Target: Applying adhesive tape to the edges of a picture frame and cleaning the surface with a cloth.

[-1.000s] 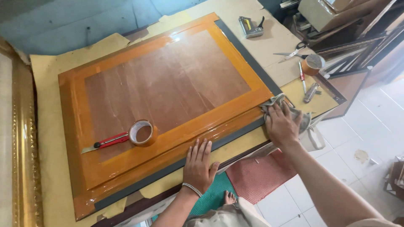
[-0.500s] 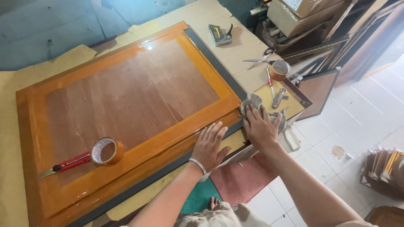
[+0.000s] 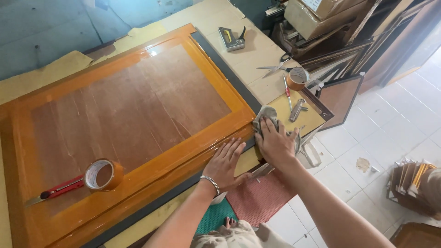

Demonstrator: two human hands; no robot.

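A large picture frame with glossy orange-brown wooden borders and a reddish-brown backing board point(image 3: 133, 115) lies face down on a work table covered with tan cardboard sheets point(image 3: 257, 55), filling most of the table's left and middle. The left hand point(image 3: 225, 163) lies flat on the frame's near border close to its right corner, fingers straight and slightly spread, a silver bead bracelet point(image 3: 211, 183) on the wrist. Just beside it, the right hand point(image 3: 275, 140) presses a crumpled grey cloth point(image 3: 266, 115) against the frame's near right corner; its fingers are spread over the cloth, which bunches out beyond the fingertips.

On the frame's near left border rests a roll of brown packing tape point(image 3: 103, 174), touching a red-handled utility knife point(image 3: 55, 189). Toward the table's far right corner sits a grey staple gun point(image 3: 232, 39). Along the right edge lie steel scissors point(image 3: 275, 66), a second roll of brown tape point(image 3: 297, 78) and a red-handled screwdriver point(image 3: 287, 92).
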